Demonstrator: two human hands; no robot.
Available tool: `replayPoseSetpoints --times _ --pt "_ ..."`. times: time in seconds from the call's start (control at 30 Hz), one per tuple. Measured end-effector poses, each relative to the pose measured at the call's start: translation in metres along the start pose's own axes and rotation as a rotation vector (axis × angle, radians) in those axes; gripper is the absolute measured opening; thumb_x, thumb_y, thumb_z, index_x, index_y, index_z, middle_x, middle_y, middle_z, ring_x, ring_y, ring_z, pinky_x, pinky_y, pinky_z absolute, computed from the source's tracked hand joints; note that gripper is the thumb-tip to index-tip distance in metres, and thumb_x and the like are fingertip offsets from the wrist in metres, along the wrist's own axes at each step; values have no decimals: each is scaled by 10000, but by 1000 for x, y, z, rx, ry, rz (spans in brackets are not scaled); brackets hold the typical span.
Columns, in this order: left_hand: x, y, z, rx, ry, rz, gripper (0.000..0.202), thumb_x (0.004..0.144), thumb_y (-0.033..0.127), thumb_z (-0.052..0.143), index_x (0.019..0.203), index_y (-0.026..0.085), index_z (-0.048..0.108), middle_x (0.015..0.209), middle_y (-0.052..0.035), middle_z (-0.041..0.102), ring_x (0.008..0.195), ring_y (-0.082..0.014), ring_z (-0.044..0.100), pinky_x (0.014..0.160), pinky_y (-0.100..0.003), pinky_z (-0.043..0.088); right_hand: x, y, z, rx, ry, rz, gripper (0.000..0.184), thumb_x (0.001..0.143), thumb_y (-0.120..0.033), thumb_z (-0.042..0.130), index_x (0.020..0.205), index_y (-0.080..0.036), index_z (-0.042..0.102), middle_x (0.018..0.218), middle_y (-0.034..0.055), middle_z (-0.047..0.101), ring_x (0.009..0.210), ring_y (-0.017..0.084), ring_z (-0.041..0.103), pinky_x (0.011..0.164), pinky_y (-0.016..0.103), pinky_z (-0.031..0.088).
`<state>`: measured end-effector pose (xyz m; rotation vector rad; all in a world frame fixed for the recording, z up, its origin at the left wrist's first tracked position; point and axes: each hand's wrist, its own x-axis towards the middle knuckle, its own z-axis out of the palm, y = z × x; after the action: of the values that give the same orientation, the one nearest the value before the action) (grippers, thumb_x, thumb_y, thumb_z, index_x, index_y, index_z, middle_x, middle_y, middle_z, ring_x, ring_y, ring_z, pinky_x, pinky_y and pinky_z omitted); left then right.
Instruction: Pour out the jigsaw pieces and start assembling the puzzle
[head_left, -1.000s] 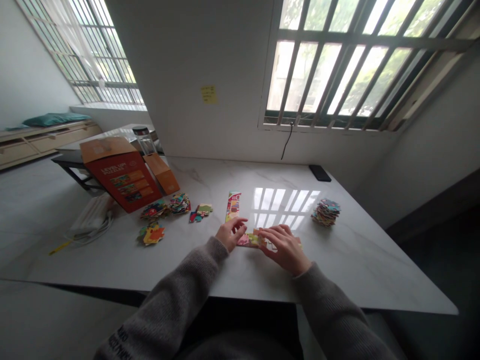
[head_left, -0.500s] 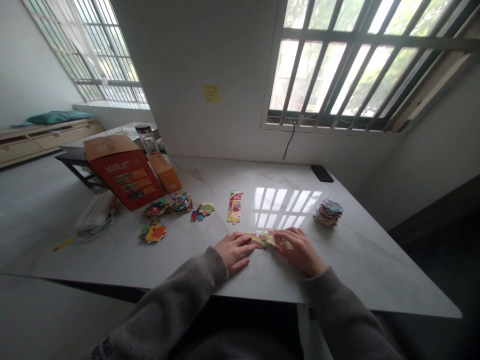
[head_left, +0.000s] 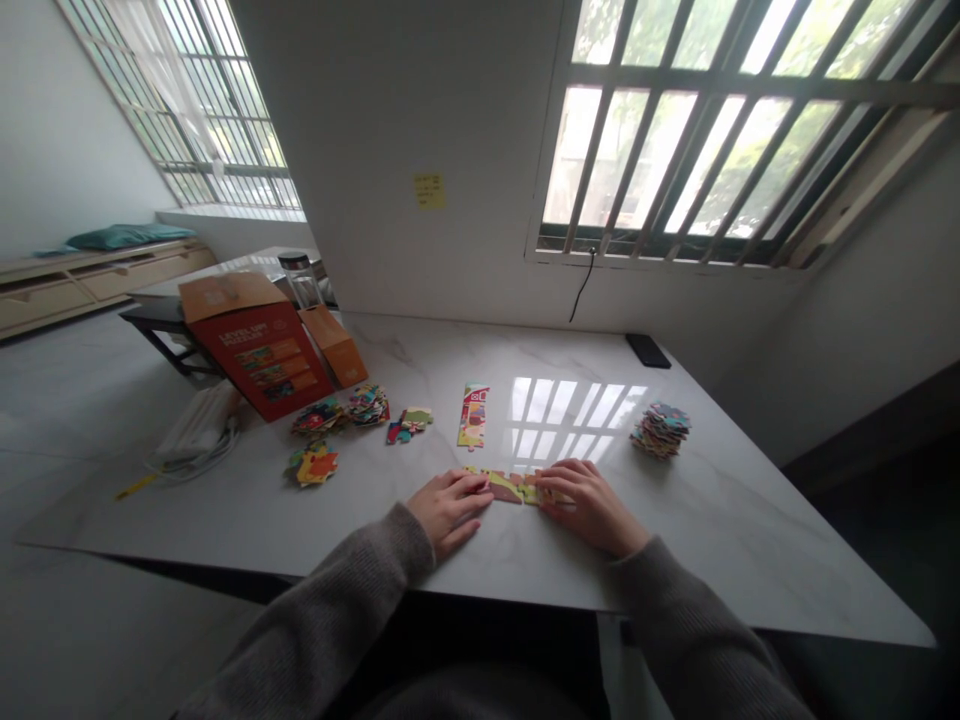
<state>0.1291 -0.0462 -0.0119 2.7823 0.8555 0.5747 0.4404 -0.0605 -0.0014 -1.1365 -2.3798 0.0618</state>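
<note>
1. Your left hand lay open and low, fingertips just beside the left end of the jigsaw row.
2. Your right hand rested on the row's right end; the view did not show whether it pinched a piece.
3. Your low, flat hands kept the pieces level, which suited seating their joints.
4. Left of the row, the red box read "LEVEL UP PUZZLES"; a stack of jigsaw pieces stood right of it.

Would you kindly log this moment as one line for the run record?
left hand: at jigsaw strip's left end | right hand: on its right end
</note>
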Motion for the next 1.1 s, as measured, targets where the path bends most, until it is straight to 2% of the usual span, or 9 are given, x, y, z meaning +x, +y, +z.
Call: replayPoseSetpoints --times 0.13,0.4,0.53,0.67,0.77,0.93,1.1 --pt "1 0 1 2 -7 -4 432 885 337 531 1305 246 576 1408 -83 514 1238 -276 448 1056 -444 390 2 -7 0 -1 -11 28 237 862 -247 650 1087 -309 688 1084 37 697 1019 218 590 864 375 449" --pt "2 7 -2 19 9 -35 394 871 316 545 1255 246 596 1362 -83 545 1197 -270 464 1026 -440 369 2 -9 1 22 -11 38 227 870 -225 641 1061 -335 698 1058 31 679 1010 208 576 864 375 433" --pt "25 12 5 50 46 -70 295 882 283 532 1155 246 633 1206 -81 627 1119 -262 510 1010 -470 331 -1 -8 2 16 -6 76 249 850 -254 662 1081 -345 685 1120 37 660 1046 228 578 871 398 449" --pt "64 14 23 -15 53 34 305 856 258 572 1153 232 633 1174 -91 625 1103 -253 514 947 -405 386 -6 0 -1 83 58 128 342 847 -256 652 1184 -303 619 1174 62 638 1087 238 576 906 415 472" --pt "86 15 34 -48 34 73 322 827 315 630 1142 248 640 1183 -87 606 1105 -261 503 939 -405 402 -8 6 -4 130 67 102 269 856 -234 633 1122 -275 631 1138 67 649 1075 234 582 935 427 468" --pt "93 12 40 -123 20 28 183 836 347 626 965 223 663 1112 -77 612 1043 -244 504 905 -389 421 -11 9 -3 125 16 92 183 859 -208 623 1028 -271 651 1111 57 657 1050 226 580 926 429 464" --pt "88 10 39 -133 41 8 142 844 315 603 947 235 660 1054 -66 610 1009 -229 498 893 -373 409 -11 9 -4 102 8 97 165 859 -198 618 1004 -270 652 1085 56 653 998 217 588 897 413 467"
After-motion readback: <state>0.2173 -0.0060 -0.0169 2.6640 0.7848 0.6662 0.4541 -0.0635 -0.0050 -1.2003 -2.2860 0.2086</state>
